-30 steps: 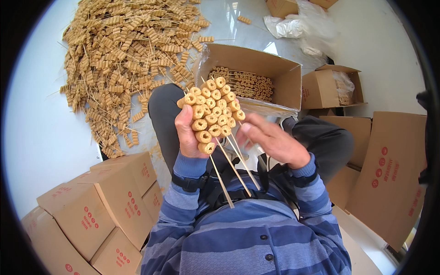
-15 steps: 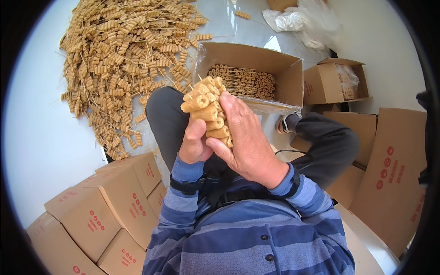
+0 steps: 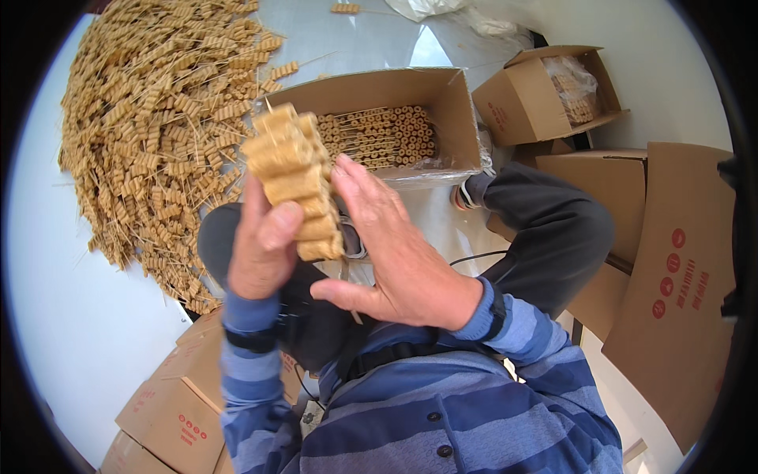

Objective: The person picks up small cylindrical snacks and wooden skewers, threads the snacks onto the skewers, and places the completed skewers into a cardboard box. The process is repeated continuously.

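Note:
A bundle of skewers, threaded with golden-brown ridged rolls, is raised in front of my legs with thin sticks poking out. My left hand is closed around its left side, the thumb pressed on the rolls. Against its right side lies my right hand, fingers stretched out and thumb held apart, not wrapped round it. Just beyond, an open cardboard box contains packed rows of similar skewers, some seen end-on. At the far left spreads a big heap of loose skewers.
An opened carton with plastic-wrapped contents stands at the far right. Tall cardboard rises on the right. Stacked cartons fill the lower left. Clear plastic sheeting lies at the back, and one stray skewer is on the floor.
The bundle has moved left and is tilted more upright, carried by my left hand. My right hand's thumb has come away from it. The view has shifted, so surroundings sit differently.

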A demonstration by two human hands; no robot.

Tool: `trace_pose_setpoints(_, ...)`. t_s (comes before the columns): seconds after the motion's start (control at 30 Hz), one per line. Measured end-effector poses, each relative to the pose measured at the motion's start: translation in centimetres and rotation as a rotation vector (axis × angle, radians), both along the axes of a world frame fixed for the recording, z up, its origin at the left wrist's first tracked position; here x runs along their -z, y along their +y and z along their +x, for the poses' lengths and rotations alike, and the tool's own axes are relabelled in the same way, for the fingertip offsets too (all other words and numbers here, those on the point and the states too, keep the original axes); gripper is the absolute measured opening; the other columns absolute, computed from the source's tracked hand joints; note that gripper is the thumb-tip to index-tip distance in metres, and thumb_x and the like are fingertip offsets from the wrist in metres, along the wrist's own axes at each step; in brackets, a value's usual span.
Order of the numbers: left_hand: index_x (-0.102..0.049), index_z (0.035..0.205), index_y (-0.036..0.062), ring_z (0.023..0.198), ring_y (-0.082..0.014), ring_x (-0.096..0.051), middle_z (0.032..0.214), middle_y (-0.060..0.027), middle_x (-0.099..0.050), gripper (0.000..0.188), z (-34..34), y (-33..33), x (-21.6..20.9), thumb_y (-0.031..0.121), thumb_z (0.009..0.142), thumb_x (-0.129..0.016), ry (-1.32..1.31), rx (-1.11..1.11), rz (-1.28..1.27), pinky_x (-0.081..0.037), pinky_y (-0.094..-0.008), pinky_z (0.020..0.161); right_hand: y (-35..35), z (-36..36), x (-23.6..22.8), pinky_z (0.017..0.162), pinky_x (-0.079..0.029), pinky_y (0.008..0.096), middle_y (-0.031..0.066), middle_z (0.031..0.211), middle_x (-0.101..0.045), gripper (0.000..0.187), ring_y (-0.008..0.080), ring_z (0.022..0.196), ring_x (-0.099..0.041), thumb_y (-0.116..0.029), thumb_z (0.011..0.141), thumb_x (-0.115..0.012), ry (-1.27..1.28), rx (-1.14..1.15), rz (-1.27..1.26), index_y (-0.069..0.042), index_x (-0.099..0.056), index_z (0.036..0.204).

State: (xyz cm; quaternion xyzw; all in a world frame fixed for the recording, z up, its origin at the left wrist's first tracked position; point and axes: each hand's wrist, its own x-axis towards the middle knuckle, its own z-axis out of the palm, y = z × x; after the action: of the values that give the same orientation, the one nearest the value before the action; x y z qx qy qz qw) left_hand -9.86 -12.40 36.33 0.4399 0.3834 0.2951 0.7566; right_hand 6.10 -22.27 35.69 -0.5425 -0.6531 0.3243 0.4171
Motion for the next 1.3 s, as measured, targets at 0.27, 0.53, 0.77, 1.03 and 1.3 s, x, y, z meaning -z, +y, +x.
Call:
trace_pose_setpoints(0.27, -0.019, 0.156, 0.0009, 0.128, -0.0368, -0.046, 0.136, -0.0231, -0.045, 0.093, 10.0, 12.4, 4.9, 0.033, 0.085, -0.069, 0.748, 0.980, 1.023, -0.036, -0.0453, 0.110, -1.3, 4.1, 1.4, 0.106, -0.041, 0.0463, 0.0226, 0.150, -0.040, 0.064, 0.0417, 0.134, -0.045, -0.022, 0.082, -0.078, -0.033, -0.005, -0.147, -0.003, -0.048, 0.136)
trace_pose_setpoints(0.53, -0.027, 0.153, 0.0034, 0.124, -0.0391, -0.048, 0.131, -0.0240, -0.048, 0.095, 17.7, 9.1, 22.4, 0.038, 0.077, -0.073, 1.032, 1.285, 1.204, -0.038, -0.0542, 0.104, -1.6, 5.9, 2.7, 0.095, -0.047, 0.0410, 0.0179, 0.139, -0.053, 0.045, 0.0318, 0.125, -0.054, -0.022, 0.083, -0.073, 0.028, 0.035, -0.174, -0.001, -0.059, 0.120)
trace_pose_setpoints(0.77, -0.023, 0.155, 0.0055, 0.130, -0.0397, -0.044, 0.140, -0.0244, -0.043, 0.094, 21.2, 8.4, 29.3, 0.039, 0.081, -0.070, 1.031, 1.440, 1.021, -0.035, -0.0560, 0.108, -0.6, 7.7, 3.5, 0.090, -0.051, 0.0382, 0.0193, 0.135, -0.056, 0.040, 0.0315, 0.123, -0.058, -0.022, 0.086, -0.070, 0.084, 0.052, -0.259, 0.000, -0.060, 0.119)
trace_pose_setpoints(1.03, -0.016, 0.157, 0.0071, 0.135, -0.0410, -0.039, 0.144, -0.0248, -0.039, 0.099, 21.1, 5.4, 33.2, 0.042, 0.083, -0.072, 1.021, 1.355, 0.952, -0.031, -0.0588, 0.110, 0.6, 7.9, 4.5, 0.091, -0.051, 0.0381, 0.0194, 0.133, -0.057, 0.039, 0.0310, 0.122, -0.058, -0.021, 0.087, -0.069, 0.125, 0.027, -0.319, 0.000, -0.061, 0.118)
trace_pose_setpoints(1.3, -0.018, 0.158, 0.0099, 0.142, -0.0401, -0.033, 0.154, -0.0189, -0.034, 0.100, 19.9, 6.2, 34.9, 0.025, 0.079, -0.078, 0.876, 1.334, 0.749, -0.030, -0.0543, 0.114, 0.7, 7.3, 5.1, 0.090, -0.050, 0.0386, 0.0186, 0.128, -0.060, 0.038, 0.0304, 0.118, -0.060, -0.019, 0.086, -0.069, 0.099, 0.016, -0.345, 0.000, -0.062, 0.118)
